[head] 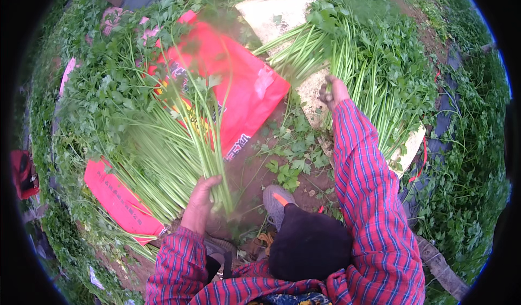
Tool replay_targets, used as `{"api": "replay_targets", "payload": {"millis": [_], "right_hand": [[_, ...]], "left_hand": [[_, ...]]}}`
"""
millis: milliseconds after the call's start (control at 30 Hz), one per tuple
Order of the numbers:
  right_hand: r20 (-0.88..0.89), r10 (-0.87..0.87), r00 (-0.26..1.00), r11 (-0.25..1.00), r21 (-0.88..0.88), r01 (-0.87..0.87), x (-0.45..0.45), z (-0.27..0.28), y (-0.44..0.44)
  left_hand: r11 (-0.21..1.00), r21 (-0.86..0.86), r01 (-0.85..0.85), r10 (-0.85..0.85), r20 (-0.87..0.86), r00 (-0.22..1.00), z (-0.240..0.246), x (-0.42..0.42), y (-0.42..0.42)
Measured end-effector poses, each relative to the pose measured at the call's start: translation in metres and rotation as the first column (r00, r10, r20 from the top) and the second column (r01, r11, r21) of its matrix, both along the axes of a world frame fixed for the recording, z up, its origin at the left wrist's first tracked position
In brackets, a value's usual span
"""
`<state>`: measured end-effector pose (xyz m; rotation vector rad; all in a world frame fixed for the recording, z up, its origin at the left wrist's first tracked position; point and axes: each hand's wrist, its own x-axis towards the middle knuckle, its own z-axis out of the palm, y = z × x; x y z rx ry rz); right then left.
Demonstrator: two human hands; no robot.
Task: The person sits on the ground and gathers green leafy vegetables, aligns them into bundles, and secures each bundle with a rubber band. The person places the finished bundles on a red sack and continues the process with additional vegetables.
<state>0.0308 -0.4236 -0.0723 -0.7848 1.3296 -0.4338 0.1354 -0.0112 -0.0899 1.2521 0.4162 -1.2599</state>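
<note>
My left hand (204, 197) is closed round the lower stalks of a bunch of leafy green stalks (209, 154), which look like celery. The bunch stands up and fans out over a red printed sack (244, 73). To its left lies a large heap of the same stalks (150, 150). My right hand (333, 92) is at the near edge of a second pile of stalks (366, 81) lying on a pale sack (285, 12). Its fingers are curled, and whether they hold a stalk cannot be told.
A folded red sack (122, 203) lies under the left heap. Loose leaves (289, 174) lie on the brown soil between the piles. My grey shoe (276, 205) and dark-covered knee (309, 244) are close in front. A wooden pole (441, 268) lies at lower right, beside growing plants.
</note>
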Motion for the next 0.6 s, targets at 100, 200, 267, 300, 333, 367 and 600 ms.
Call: {"api": "replay_targets", "payload": {"millis": [100, 200, 267, 300, 333, 367, 600], "right_hand": [[0.259, -0.073, 0.963, 0.997, 0.033, 0.067, 0.007, 0.038, -0.007], [0.664, -0.145, 0.734, 0.964, 0.263, -0.048, -0.016, 0.117, 0.001], [0.769, -0.194, 0.609, 0.94, 0.324, -0.111, -0.032, 0.178, 0.026], [0.83, -0.159, 0.535, 0.931, 0.307, -0.199, -0.039, 0.208, 0.046], [0.865, -0.037, 0.501, 0.949, 0.187, -0.253, -0.045, 0.236, 0.068], [0.92, 0.106, 0.378, 0.926, 0.048, -0.375, -0.051, 0.262, 0.092], [0.626, 0.429, 0.651, 0.903, -0.289, -0.318, -0.052, 0.278, 0.189]], "left_hand": [[0.998, -0.061, -0.016, 0.017, 0.02, 1.0, 0.005, 0.004, 0.002], [0.992, -0.125, -0.023, 0.022, -0.012, 1.0, 0.01, 0.008, 0.007], [0.981, -0.189, -0.031, 0.02, -0.059, 0.998, 0.012, 0.01, 0.01], [0.966, -0.257, -0.037, 0.021, -0.064, 0.998, 0.013, 0.01, 0.011], [0.959, -0.281, -0.041, 0.028, -0.05, 0.998, 0.015, 0.01, 0.011], [0.967, -0.249, -0.044, 0.027, -0.069, 0.997, 0.017, 0.01, 0.011], [0.962, -0.273, -0.028, 0.027, -0.007, 1.0, 0.045, 0.003, 0.003]]}}
